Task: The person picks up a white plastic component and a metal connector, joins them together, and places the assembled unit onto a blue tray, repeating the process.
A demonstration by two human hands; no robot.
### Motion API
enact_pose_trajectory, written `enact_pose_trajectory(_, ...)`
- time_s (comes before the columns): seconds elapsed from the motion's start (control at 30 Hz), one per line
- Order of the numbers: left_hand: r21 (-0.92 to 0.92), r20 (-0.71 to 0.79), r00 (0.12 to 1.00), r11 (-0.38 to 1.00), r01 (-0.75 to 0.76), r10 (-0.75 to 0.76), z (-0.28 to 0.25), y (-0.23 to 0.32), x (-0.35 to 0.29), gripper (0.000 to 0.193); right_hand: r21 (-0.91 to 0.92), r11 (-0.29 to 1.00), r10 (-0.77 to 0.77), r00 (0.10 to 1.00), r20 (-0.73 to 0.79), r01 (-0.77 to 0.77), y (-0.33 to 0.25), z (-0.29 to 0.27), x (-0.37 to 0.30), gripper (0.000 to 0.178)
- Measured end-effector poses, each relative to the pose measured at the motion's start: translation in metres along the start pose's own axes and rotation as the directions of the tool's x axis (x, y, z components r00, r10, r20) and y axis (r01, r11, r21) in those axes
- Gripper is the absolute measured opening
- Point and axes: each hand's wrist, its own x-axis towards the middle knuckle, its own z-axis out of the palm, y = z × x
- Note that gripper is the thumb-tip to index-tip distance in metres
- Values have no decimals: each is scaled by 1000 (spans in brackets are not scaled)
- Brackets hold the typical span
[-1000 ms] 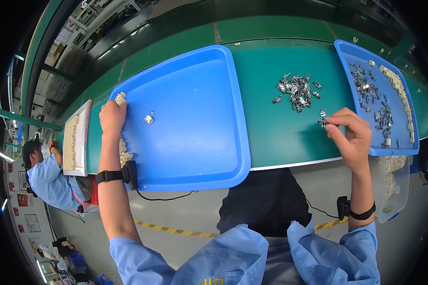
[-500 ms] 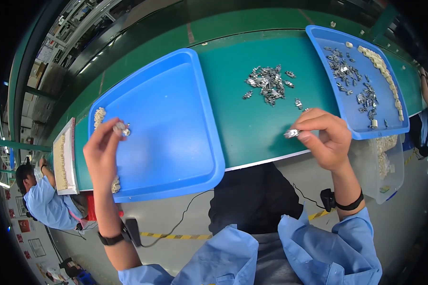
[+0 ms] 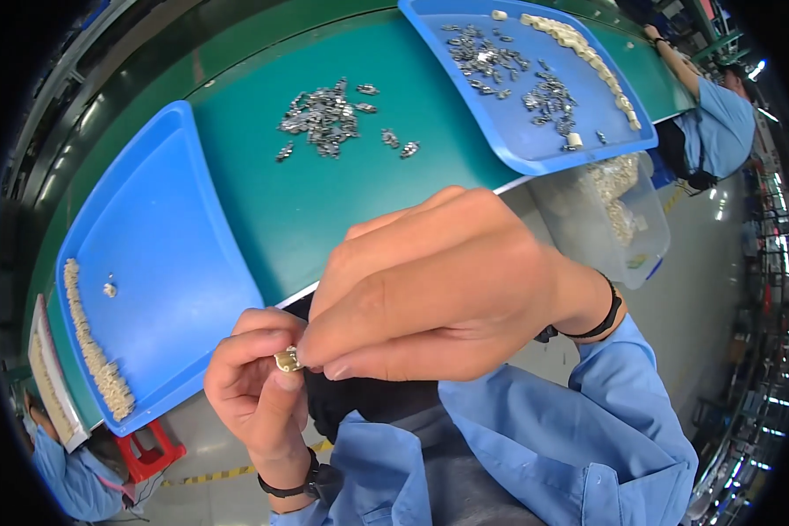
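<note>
My two hands meet over the near edge of the bench. Between its thumb and fingers my left hand (image 3: 259, 381) pinches a small cream-coloured block (image 3: 287, 360). Bent over it, my right hand (image 3: 438, 289) is closed, with thumb and index fingertips pressed together against the block's right side. The small silver metal part it carried is mostly hidden by those fingertips. A single small cream piece with metal (image 3: 110, 288) lies in the left blue tray (image 3: 162, 219), apart from a row of cream pieces (image 3: 92, 342) along that tray's left side.
Loose silver metal parts (image 3: 323, 120) lie heaped on the green bench (image 3: 263, 202). The right blue tray (image 3: 535, 165) holds metal parts and a line of cream blocks (image 3: 583, 57). Below it stands a clear bin (image 3: 587, 219). Co-workers sit at far right (image 3: 719, 123) and lower left (image 3: 70, 478).
My hands have come together near my body from widely apart. The left has left the left tray, where a small piece now lies. The view has swung, shifting the trays leftward.
</note>
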Motion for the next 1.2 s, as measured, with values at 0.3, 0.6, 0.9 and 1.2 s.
enact_pose_trajectory(0.3,-27,-34,995,996,90,-91,18,-13,-10,28,-161,985,78,989,126,-58,-19,-18,-4,14)
enact_pose_trajectory(0.6,71,-29,997,995,74,-72,15,-11,-13,33,-138,988,81,989,127,-63,-16,-10,-6,14)
enact_pose_trajectory(0.9,10,6,992,992,126,-126,14,-5,-10,33,-130,990,70,996,58,-61,-10,1,-8,15)
enact_pose_trajectory(1.2,41,43,999,999,30,-31,16,-10,-5,29,-293,955,14,983,182,40,-14,-7,-12,9)
